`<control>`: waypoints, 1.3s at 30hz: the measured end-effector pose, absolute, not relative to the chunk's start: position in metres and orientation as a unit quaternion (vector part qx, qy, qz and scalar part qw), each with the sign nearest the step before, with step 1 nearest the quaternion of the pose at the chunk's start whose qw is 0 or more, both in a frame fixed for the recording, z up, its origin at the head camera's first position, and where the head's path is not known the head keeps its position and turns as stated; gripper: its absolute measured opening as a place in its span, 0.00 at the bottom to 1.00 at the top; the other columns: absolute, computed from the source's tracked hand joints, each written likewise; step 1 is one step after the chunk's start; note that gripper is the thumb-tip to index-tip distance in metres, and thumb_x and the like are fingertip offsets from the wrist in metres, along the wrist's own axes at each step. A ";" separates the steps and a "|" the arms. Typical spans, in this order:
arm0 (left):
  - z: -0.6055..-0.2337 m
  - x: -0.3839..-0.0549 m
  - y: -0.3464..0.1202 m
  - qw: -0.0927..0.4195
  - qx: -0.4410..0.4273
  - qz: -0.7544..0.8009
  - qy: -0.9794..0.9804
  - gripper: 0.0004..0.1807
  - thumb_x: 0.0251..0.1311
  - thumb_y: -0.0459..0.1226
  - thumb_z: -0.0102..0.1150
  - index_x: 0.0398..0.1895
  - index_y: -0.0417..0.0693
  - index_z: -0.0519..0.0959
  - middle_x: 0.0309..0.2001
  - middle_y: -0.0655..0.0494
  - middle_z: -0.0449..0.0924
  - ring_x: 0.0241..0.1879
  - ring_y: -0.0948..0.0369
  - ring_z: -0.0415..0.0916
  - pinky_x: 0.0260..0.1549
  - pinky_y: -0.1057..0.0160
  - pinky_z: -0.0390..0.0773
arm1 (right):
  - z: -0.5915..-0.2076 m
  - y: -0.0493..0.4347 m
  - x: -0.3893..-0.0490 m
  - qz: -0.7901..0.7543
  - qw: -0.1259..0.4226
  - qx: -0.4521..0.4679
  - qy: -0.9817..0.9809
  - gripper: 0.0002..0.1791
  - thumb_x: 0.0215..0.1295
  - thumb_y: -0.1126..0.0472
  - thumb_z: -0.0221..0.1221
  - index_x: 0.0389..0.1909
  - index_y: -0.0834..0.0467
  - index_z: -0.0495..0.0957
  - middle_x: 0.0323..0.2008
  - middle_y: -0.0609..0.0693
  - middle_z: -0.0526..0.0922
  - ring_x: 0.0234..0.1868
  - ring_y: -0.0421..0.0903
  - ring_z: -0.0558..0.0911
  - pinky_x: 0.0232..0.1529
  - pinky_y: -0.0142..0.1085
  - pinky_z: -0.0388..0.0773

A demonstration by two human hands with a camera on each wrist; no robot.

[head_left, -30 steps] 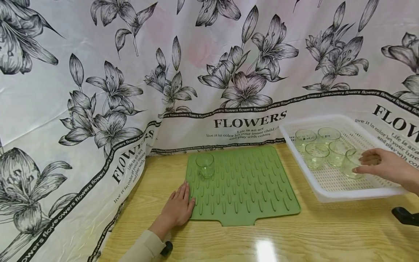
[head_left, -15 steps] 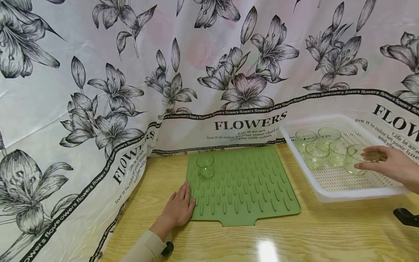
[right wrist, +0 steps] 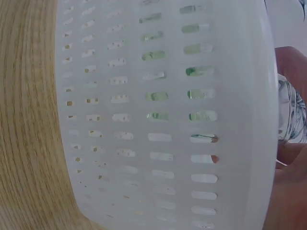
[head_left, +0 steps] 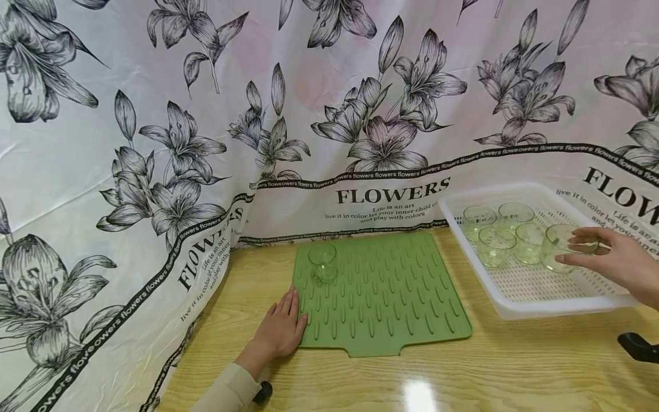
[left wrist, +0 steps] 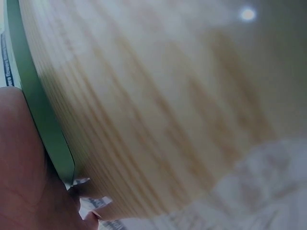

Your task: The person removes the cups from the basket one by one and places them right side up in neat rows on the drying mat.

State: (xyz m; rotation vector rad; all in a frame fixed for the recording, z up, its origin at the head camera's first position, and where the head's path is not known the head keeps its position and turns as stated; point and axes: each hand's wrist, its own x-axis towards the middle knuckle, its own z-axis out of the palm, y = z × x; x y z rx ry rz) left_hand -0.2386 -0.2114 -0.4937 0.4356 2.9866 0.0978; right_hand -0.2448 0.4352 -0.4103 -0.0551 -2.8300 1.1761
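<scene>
My left hand (head_left: pixel 280 326) lies flat with straight fingers at the left edge of a green ridged mat (head_left: pixel 386 297); the left wrist view shows that hand (left wrist: pixel 21 158) against the mat's edge (left wrist: pixel 41 120). One clear drinking glass (head_left: pixel 323 266) stands on the mat's far left part. Over at the right, my right hand (head_left: pixel 612 260) grips a clear glass (head_left: pixel 558 252) by its right side, within a white plastic basket (head_left: pixel 515 309). In the right wrist view the basket wall (right wrist: pixel 235 143) hides most of the hand (right wrist: pixel 290 191) and part of the glass (right wrist: pixel 291 110).
Several more glasses (head_left: pixel 496 249) stand grouped in the basket's left half, close beside the held one. A floral curtain (head_left: pixel 288 206) hangs behind and along the left. Bare wood table (head_left: pixel 437 372) lies in front of the mat and basket.
My right hand and the glass in it have shifted slightly up and away from the basket's near rim. The left hand stays in place on the mat's edge.
</scene>
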 end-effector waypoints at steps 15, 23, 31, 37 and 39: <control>-0.495 -0.237 -0.217 0.061 0.150 0.033 0.986 0.38 0.82 0.53 0.29 0.82 0.35 0.46 0.83 0.42 0.40 0.81 0.46 0.44 0.75 0.41 0.52 | -0.397 0.419 -0.224 0.384 0.038 -0.007 -0.922 0.49 0.72 0.47 0.64 0.75 0.76 0.50 0.67 0.81 0.60 0.53 0.46 0.76 0.52 0.74 0.65; -0.502 -0.239 -0.220 0.052 0.151 0.032 0.987 0.38 0.82 0.54 0.26 0.82 0.36 0.46 0.83 0.43 0.40 0.81 0.47 0.43 0.75 0.42 0.52 | -0.389 0.403 -0.218 0.385 0.024 -0.003 -0.923 0.50 0.72 0.46 0.63 0.75 0.76 0.50 0.68 0.81 0.59 0.63 0.82 0.60 0.53 0.76 0.63; -0.504 -0.240 -0.222 0.057 0.152 0.023 0.986 0.38 0.82 0.54 0.27 0.82 0.37 0.46 0.83 0.43 0.39 0.81 0.48 0.42 0.76 0.42 0.52 | -0.387 0.391 -0.218 0.392 0.026 0.008 -0.920 0.49 0.73 0.46 0.63 0.76 0.75 0.49 0.68 0.80 0.59 0.63 0.81 0.60 0.53 0.72 0.66; -0.508 -0.243 -0.224 0.056 0.156 0.005 0.986 0.38 0.82 0.55 0.26 0.82 0.38 0.45 0.83 0.45 0.38 0.81 0.49 0.42 0.75 0.43 0.53 | -0.385 0.389 -0.220 0.394 0.023 0.010 -0.919 0.48 0.72 0.46 0.63 0.76 0.73 0.52 0.68 0.78 0.61 0.64 0.79 0.62 0.55 0.73 0.66; -0.508 -0.243 -0.224 0.053 0.158 0.004 0.986 0.38 0.82 0.55 0.26 0.82 0.38 0.45 0.83 0.44 0.39 0.81 0.49 0.42 0.75 0.43 0.54 | -0.385 0.388 -0.220 0.391 0.023 0.010 -0.920 0.47 0.72 0.46 0.64 0.75 0.72 0.53 0.68 0.77 0.63 0.62 0.70 0.70 0.54 0.70 0.69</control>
